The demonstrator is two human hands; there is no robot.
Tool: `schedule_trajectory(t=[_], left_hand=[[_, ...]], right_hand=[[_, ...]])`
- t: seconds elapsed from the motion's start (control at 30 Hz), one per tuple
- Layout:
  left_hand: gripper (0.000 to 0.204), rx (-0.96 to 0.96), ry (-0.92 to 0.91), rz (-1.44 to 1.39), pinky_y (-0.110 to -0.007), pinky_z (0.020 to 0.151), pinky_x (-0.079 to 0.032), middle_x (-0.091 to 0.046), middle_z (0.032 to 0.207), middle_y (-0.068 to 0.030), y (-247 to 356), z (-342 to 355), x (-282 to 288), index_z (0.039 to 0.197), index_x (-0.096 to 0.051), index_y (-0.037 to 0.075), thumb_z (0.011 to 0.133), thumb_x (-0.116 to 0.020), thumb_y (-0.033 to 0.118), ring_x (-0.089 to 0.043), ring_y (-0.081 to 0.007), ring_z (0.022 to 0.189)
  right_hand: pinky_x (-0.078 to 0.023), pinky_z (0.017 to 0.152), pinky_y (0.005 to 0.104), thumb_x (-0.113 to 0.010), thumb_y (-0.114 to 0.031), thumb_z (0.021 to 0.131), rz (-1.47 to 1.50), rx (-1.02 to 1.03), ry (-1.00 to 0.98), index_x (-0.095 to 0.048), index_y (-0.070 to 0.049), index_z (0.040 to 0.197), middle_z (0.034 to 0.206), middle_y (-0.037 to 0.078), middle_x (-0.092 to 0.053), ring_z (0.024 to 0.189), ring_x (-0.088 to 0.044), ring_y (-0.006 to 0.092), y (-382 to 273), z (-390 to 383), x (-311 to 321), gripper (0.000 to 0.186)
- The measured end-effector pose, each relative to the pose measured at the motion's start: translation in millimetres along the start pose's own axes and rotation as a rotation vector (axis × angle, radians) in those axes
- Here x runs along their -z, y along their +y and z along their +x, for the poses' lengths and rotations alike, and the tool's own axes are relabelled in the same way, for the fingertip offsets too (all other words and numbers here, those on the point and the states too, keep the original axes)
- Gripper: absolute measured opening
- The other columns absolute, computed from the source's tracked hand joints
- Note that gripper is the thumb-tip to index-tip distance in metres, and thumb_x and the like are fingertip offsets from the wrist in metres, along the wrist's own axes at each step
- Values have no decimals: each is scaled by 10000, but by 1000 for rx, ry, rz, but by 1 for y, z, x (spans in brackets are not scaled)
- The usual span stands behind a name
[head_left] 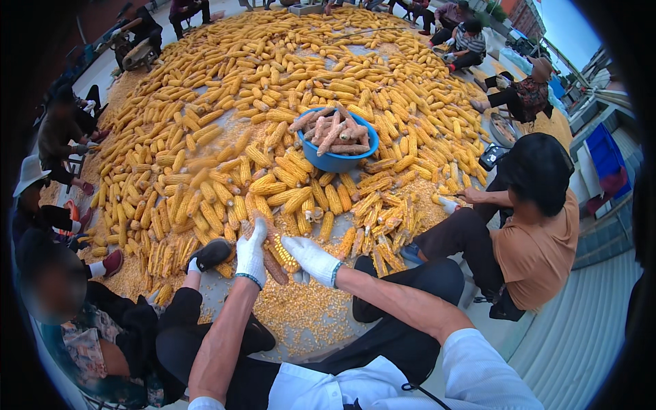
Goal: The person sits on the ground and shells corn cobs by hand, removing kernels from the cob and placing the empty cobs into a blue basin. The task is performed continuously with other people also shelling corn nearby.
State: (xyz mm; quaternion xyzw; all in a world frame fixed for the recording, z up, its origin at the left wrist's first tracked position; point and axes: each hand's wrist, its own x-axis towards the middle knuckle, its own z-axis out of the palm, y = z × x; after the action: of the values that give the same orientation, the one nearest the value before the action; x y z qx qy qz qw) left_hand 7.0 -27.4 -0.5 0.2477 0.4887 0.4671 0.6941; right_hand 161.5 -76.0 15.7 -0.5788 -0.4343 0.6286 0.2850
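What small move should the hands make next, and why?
I'd probably rub the ear against the brown cob, both between the left hand and right hand: yellow kernels show on the ear, and loose kernels lie below.

Lit by diffuse outdoor daylight, softly shadowed.
Brightest toward the sky (572, 29) at upper right; bowed along the corrugated sheeting (581, 335); blackened around the fisheye rim.

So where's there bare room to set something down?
A small patch of grey ground shows between the left forearm and the neighbour's dark shoe. Another grey patch lies beyond the blue basin, ringed by yellow cobs. Crowded: the basin, heaped with stripped cobs, and below both gloved hands, thick with kernels.
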Motion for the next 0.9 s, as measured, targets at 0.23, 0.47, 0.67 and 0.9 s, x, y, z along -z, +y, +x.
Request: schedule_trajectory(t=[0.23,0.47,0.67,0.9], left_hand=[[382,42,1,153,-312,768,-417,-626,967,-20,-10,-11,2,1142,-656,47,935,-749,353,-547,-137,864],[413,51,-77,-91,-364,822,-518,-679,971,-79,3,-3,9,1106,-641,34,980,-679,426,-640,-195,891],[409,-98,-154,-82,-422,894,-564,-699,991,-118,28,7,13,1122,-626,6,1016,-621,401,-681,-254,958],[432,32,-19,-433,-512,984,-552,-662,1145,-115,17,3,16,1233,-566,55,1013,-605,426,-664,-298,1070]], right_hand=[[-524,754,552,-468,-447,1036,-830,257,141,-533,58,1125,820,315,-681,835,-689,467,-11,0,-1,517],[-535,516,360,-452,-513,1054,-242,49,-55,-531,34,1336,796,143,-660,589,-678,221,-18,-1,3,621],[-493,421,244,-436,-495,1069,146,90,-116,-548,-19,1289,827,79,-662,517,-619,125,-8,12,16,535],[-560,585,231,-690,-186,954,183,269,9,-443,-19,1452,1042,104,-678,769,-671,99,-30,2,9,581]])
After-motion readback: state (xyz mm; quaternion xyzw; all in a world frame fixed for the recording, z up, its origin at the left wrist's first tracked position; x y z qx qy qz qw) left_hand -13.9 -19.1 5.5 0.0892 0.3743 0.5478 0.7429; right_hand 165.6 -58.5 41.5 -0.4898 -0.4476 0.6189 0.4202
